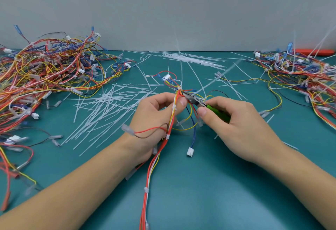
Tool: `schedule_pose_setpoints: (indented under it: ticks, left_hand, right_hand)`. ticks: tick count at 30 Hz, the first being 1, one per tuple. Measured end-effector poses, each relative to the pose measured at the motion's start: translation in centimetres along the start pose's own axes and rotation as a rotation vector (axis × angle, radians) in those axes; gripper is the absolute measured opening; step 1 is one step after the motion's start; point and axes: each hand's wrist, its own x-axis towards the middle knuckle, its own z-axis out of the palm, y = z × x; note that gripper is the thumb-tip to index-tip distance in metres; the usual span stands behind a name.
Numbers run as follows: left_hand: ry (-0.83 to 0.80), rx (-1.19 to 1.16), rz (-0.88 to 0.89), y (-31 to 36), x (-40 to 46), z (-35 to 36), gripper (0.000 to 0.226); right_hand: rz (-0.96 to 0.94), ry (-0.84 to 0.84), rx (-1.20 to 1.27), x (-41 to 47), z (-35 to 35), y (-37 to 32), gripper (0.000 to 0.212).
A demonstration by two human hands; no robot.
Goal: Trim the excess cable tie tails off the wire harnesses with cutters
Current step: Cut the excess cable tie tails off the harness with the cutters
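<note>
My left hand [154,118] grips a wire harness [168,135] of red, white, yellow and orange wires, pinching the bundle between thumb and fingers near its upper end. White cable ties [174,107] wrap the bundle at several spots. My right hand [234,120] holds green-handled cutters [216,110], whose metal jaws [190,97] reach into the top of the bundle beside my left thumb. A long white tie tail [181,69] rises from there toward the wall. The harness trails down past my left wrist toward the table's near edge.
A large pile of harnesses [45,76] lies at the left, another pile [305,76] at the right with long tie tails sticking up. Cut white tie tails [109,109] litter the green mat [218,184]. An orange tool [316,52] lies at the back right.
</note>
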Motion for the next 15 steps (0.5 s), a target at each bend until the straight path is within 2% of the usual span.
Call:
schedule_pose_setpoints:
  ticks: [3,15]
  left_hand:
    - [-0.013,0.064,0.048,-0.41,-0.02,0.01,0.008]
    - [-0.005,0.049,0.057,-0.57,0.06,-0.10,0.010]
  right_hand:
    - [-0.001,-0.002,-0.012,-0.07,0.13,-0.13,0.035]
    - [-0.005,-0.019,-0.008,0.08,0.01,-0.19,0.037]
